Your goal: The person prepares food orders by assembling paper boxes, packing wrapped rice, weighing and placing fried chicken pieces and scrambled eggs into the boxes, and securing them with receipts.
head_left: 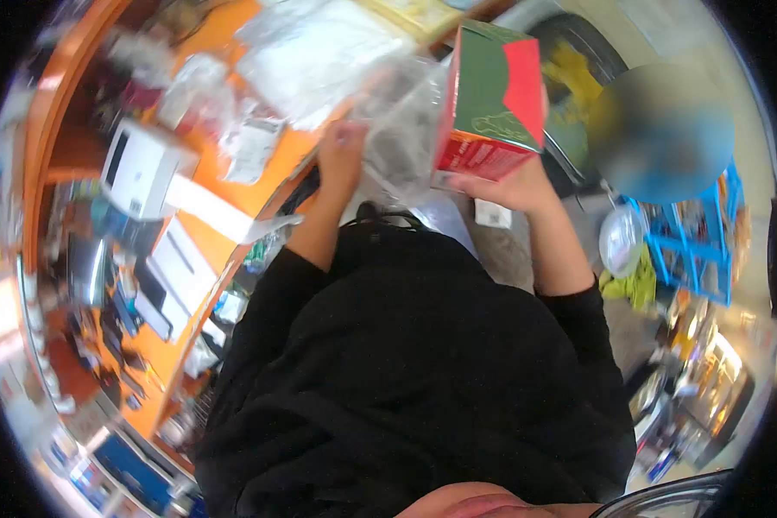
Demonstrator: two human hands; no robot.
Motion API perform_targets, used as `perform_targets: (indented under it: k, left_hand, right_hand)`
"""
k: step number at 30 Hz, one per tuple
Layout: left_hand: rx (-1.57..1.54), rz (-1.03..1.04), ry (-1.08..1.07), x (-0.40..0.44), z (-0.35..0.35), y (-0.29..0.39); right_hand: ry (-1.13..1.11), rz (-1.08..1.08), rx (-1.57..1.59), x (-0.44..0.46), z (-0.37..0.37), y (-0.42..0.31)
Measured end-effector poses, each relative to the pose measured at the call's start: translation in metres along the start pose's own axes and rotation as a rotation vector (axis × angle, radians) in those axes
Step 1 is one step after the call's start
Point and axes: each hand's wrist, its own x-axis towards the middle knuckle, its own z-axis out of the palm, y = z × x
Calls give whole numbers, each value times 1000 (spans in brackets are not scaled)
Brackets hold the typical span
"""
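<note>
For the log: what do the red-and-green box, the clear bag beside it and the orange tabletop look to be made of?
Box: likely printed cardboard; flat panels, crisp folded edges, finish perhaps lightly coated.
Bag: thin, glossy plastic film, judging by its see-through creases and highlights.
Tabletop: smooth, evenly orange; laminate or varnished wood, blur leaves it open.

Box [492, 95]: red and green, pale line pattern on green side. Table [224, 26] orange, shirt [432, 371] black, printer [142, 168] white, crate [692, 249] blue, cloth [635, 281] lime.
</note>
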Motion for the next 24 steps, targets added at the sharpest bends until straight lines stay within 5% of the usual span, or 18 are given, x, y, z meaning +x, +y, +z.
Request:
perform_targets:
  k: [2, 3, 5, 7, 9, 12, 15, 17, 19, 24]
  left_hand:
    - [-181, -150, -33, -3, -8, 10]
    - [-378, -416, -53, -1, -15, 23]
    - [-211, -200, -38, 1, -33, 37]
    - [-656, -466, -95, 4, -55, 51]
    - [-659, -248, -21, 12, -70, 69]
    - [-710, -18, 12, 22, -70, 96]
    - [-858, 8, -267, 22, -72, 143]
    - [-881, -130, -316, 26, -82, 173]
    - [-842, -176, -312, 35, -84, 178]
    - [-691, -152, -143, 45, -78, 166]
  right_hand:
    - [-8, -217, 39, 31, 47, 29]
    - [-79, -191, 41, 35, 65, 47]
    - [-245, -147, 35, 39, 79, 86]
    - [-368, -247, -298, 36, 76, 95]
    - [-646, -325, -739, 41, 67, 76]
    - [-863, -271, -959, 45, 70, 49]
    - [-987, -208, -1098, 29, 52, 100]
    - [-788, -91, -805, 16, 44, 112]
    - [-618, -469, -1167, 17, 45, 72]
    - [-136, 53, -1598, -6, 2, -6]
